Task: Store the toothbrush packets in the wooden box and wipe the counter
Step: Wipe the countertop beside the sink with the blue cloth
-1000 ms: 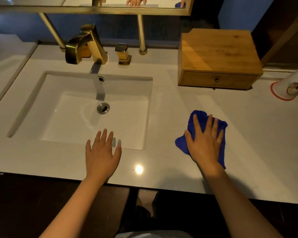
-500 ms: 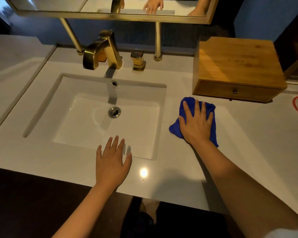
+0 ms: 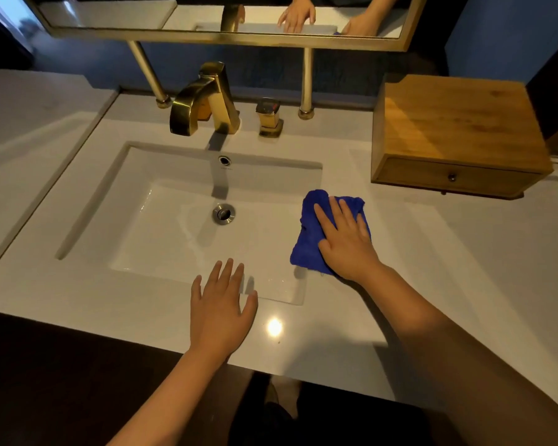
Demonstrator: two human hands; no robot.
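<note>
Head view: the right hand (image 3: 347, 243) pressed flat on the blue cloth (image 3: 310, 246) mid-frame, left hand (image 3: 219, 313) spread open on the tabletop (image 3: 464, 268) — best to keep the palm flat.

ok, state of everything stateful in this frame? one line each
wooden box: drawer shut
blue cloth: crumpled, flat on the counter beside the sink
right hand: open, palm pressed on the cloth
left hand: open, flat at the sink's front edge
faucet: no water running
sink: no standing water, drain stopper visible
</note>
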